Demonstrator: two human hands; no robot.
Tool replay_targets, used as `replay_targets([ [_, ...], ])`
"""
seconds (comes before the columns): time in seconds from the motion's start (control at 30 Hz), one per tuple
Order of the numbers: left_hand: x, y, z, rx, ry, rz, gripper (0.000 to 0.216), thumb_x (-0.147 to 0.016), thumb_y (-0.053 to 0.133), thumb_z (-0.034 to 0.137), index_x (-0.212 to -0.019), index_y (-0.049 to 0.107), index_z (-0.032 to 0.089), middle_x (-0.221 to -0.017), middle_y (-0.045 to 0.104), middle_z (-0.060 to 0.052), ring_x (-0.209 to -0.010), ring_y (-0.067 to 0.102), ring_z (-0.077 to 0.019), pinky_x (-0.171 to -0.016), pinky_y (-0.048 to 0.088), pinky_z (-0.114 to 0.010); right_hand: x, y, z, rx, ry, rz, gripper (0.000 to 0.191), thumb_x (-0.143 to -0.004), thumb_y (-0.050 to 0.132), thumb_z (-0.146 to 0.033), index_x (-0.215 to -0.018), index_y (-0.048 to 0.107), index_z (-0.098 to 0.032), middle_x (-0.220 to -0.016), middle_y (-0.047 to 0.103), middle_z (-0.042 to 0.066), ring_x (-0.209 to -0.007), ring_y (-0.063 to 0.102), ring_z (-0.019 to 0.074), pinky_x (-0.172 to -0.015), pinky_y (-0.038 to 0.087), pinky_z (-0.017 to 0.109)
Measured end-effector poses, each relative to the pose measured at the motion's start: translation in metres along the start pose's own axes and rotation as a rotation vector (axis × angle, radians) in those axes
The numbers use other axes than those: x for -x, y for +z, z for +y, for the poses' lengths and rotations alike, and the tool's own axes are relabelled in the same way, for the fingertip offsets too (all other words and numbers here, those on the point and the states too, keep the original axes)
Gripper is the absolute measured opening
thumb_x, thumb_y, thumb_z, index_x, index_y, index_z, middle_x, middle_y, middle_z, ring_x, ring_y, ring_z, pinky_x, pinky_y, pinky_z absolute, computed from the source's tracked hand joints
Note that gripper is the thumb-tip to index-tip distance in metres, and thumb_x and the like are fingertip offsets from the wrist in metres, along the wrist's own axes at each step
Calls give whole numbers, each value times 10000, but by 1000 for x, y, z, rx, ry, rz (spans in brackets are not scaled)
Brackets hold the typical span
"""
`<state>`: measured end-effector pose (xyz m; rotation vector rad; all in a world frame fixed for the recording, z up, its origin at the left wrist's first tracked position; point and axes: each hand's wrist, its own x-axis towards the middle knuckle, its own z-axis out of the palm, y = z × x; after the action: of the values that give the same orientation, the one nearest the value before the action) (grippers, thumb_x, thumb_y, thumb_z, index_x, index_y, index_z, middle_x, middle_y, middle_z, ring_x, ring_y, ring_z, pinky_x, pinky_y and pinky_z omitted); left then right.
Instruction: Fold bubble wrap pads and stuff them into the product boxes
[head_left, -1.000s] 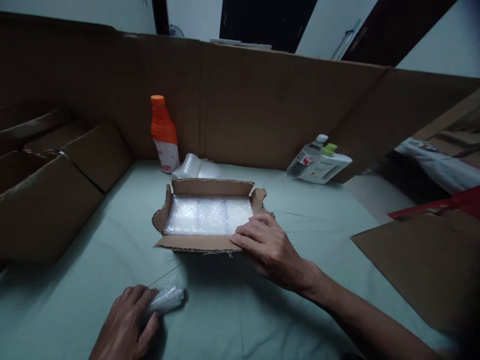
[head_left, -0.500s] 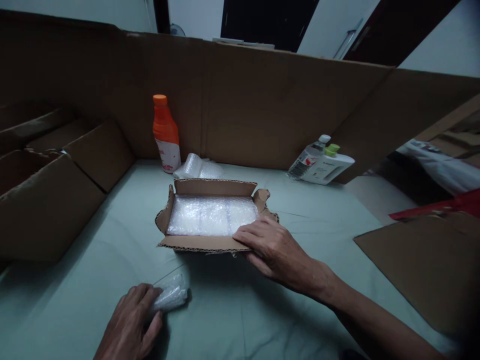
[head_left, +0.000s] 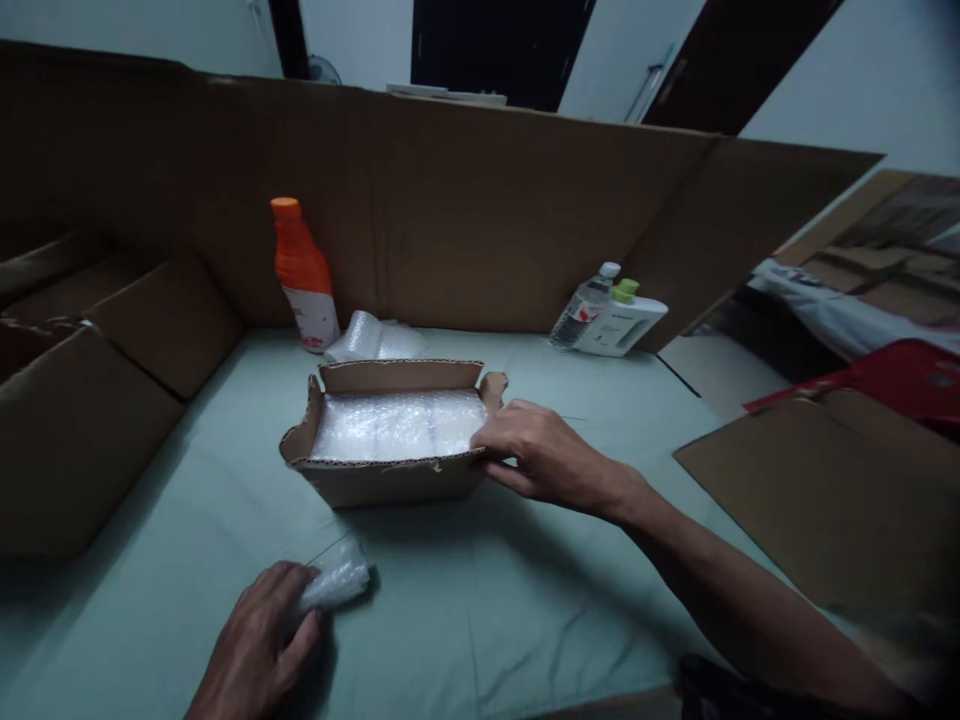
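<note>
An open cardboard box stands on the pale green cloth, its flaps raised. Inside it lies a layer of bubble wrap that hides whatever is below. My right hand pinches the front flap near its right corner, thumb outside and fingers over the edge. Closer to me, at the lower left, my left hand is closed round a small bubble-wrapped bundle resting on the cloth. What the bundle contains cannot be made out.
An orange-capped bottle and a roll of bubble wrap stand behind the box. A clear bottle and a white bottle lean at the back right. Cardboard boxes fill the left; a cardboard sheet lies right.
The box's front flap has swung up from lying outward, with my right hand holding it. My left hand stays on the bundle. The whole view has shifted slightly to the right.
</note>
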<state>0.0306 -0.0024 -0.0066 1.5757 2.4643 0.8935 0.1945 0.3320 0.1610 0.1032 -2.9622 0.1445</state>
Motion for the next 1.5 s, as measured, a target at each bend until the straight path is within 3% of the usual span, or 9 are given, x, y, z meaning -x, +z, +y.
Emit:
replay_targets([
  [0.17, -44, 20, -5, 20, 88, 68, 252, -846, 537, 412, -1003, 662, 260, -932, 742, -52, -800, 734, -242, -673, 614, -353, -8, -4, 6, -69, -27, -125, 88, -871, 615, -131, -802, 626, -185, -800, 679, 5, -731, 563, 147, -662, 360, 273],
  [0.33, -107, 46, 3, 37, 207, -68, 355, -836, 560, 479, -1104, 665, 272, -1009, 746, -51, -854, 731, -247, -692, 600, -340, 11, -15, 24, 66, 47, -119, 105, -892, 579, -154, -811, 635, -189, -861, 699, 18, -775, 576, 163, -652, 346, 279],
  [0.47, -168, 78, 60, 108, 231, -96, 335, -834, 459, 464, -933, 661, 217, -852, 681, -64, -804, 684, -248, -726, 567, -363, 49, -27, 62, 152, 249, -110, 93, -878, 580, -151, -845, 662, -181, -925, 724, 46, -854, 603, 180, -669, 346, 275],
  [0.67, -260, 151, 166, 127, 310, -187, 201, -847, 480, 300, -904, 626, 173, -906, 620, -90, -897, 612, -244, -846, 498, -374, 123, -49, 123, 310, 731, -171, 146, -887, 571, -188, -934, 709, -176, -1018, 745, 76, -928, 627, 206, -698, 356, 276],
  [0.77, -287, 175, 203, 156, 356, -210, 164, -842, 512, 234, -939, 631, 173, -932, 619, -82, -946, 598, -230, -900, 468, -355, 158, -54, 141, 379, 892, -150, 195, -905, 544, -198, -990, 713, -151, -1042, 743, 113, -934, 638, 230, -694, 364, 286],
  [0.9, -282, 187, 217, 197, 408, -246, 228, -849, 528, 275, -1008, 651, 167, -954, 631, -82, -945, 601, -234, -889, 470, -354, 187, -49, 156, 444, 1096, -106, 264, -935, 495, -209, -1091, 697, -143, -1125, 728, 145, -976, 650, 252, -724, 393, 300],
  [1.03, -249, 178, 190, 219, 373, -251, 285, -854, 485, 320, -1015, 666, 170, -932, 647, -78, -905, 616, -236, -851, 490, -366, 192, -50, 168, 427, 1171, -110, 314, -953, 510, -317, -1142, 693, -146, -1147, 726, 166, -1026, 655, 285, -744, 417, 317],
  [1.17, -218, 155, 156, 235, 295, -218, 341, -837, 465, 371, -997, 683, 164, -920, 674, -83, -878, 649, -238, -810, 515, -366, 177, -63, 182, 365, 1169, -167, 455, -865, 654, -515, -1179, 705, -190, -1128, 742, 146, -1022, 665, 300, -750, 445, 315],
  [1.5, -164, 104, 89, 252, 149, -97, 329, -814, 535, 463, -938, 689, 201, -901, 724, -66, -821, 704, -233, -743, 563, -337, 151, -59, 196, 429, 1265, -177, 260, -875, 672, -210, -1053, 746, -36, -1098, 723, 244, -1068, 676, 329, -841, 494, 334],
])
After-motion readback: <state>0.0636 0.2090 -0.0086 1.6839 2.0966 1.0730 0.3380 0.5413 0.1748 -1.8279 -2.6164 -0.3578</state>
